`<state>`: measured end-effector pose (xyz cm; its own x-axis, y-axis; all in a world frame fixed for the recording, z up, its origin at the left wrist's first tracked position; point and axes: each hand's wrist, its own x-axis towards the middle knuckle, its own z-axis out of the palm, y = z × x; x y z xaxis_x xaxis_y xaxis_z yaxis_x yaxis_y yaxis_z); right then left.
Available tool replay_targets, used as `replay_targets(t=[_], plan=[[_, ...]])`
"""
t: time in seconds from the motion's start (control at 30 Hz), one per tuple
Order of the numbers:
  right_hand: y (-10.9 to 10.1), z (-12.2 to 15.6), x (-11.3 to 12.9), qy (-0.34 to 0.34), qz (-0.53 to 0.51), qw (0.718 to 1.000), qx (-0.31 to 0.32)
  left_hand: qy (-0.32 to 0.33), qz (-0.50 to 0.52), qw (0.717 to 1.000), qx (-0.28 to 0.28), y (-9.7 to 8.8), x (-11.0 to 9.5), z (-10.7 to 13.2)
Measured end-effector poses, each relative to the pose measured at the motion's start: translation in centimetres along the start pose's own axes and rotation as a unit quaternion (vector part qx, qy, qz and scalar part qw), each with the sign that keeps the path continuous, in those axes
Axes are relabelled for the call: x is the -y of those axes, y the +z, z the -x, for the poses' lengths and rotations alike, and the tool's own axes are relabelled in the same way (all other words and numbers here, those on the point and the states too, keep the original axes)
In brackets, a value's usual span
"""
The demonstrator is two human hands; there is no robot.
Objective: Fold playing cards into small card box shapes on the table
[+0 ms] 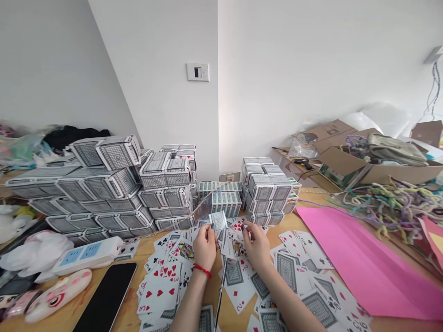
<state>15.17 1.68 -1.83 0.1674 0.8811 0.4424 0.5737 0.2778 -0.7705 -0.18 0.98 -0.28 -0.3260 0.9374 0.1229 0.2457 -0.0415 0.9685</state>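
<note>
My left hand (205, 246), with a red string round the wrist, is closed on a playing card (218, 221) held up with its patterned back toward me. My right hand (256, 246) is beside it, fingers curled over the loose playing cards (238, 228) on the wooden table (221, 318); what it grips is hidden. Many cards lie scattered face up and face down around both hands (162, 281). A thin dark strip (220, 295) stands between my forearms.
Stacks of patterned card boxes (104, 184) rise behind the cards, more at centre right (266, 189). A power strip (88, 253), a black phone (107, 297) and plush toys lie left. Pink paper (356, 263), tangled cords and cardboard boxes (363, 161) fill the right.
</note>
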Motion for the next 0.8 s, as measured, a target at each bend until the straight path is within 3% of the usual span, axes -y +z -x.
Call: replay_targets(t=[0.13,0.3,0.5,0.67,0.8], plan=[[0.03,-0.12,-0.27,-0.055,0.149,0.987,0.023,-0.03,0.039,0.999,-0.01,-0.01,-0.13,-0.11],[0.33,0.2,-0.16,-0.062,0.23,0.968,0.078,-0.043,0.075,0.996,-0.013,-0.03,-0.09,-0.1],[0.09,0.07,-0.14,-0.077,0.232,0.965,0.097,-0.039,0.092,0.994,-0.04,-0.12,0.07,-0.18],[0.02,0.05,0.28,-0.064,0.226,0.968,0.091,-0.025,0.071,0.997,0.005,-0.22,-0.1,0.07],[0.3,0.04,0.07,-0.004,0.194,0.979,0.058,-0.01,0.056,0.998,0.034,-0.16,-0.08,0.19]])
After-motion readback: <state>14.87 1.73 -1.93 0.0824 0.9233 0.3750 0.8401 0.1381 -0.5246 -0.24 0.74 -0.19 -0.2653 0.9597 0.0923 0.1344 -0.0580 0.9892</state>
